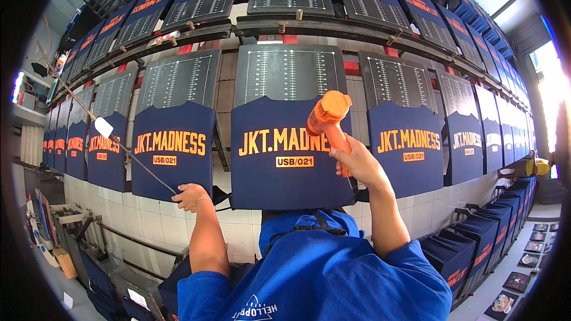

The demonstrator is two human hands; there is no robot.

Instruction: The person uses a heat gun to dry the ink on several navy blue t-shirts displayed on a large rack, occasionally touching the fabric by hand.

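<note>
My right hand [360,165] is closed round the handle of an orange hair dryer [328,114], held over a navy shirt [279,187] with orange lettering. The shirt lies flat on a dark board [288,74] marked with white measuring lines, and the dryer hides the end of its print. At the lower left, my left hand [191,197] pinches a thin cord [146,168] beside another printed navy shirt [172,184]. That cord slants up to the far left, with a white tag [103,127] on it.
More shirt-covered boards stand in a row on both sides, such as one on the right [406,172]. Behind them runs a dark metal rail [333,25] with a second row of boards. Further shirts hang over boards [476,232] at the lower right, near a tiled floor [250,232].
</note>
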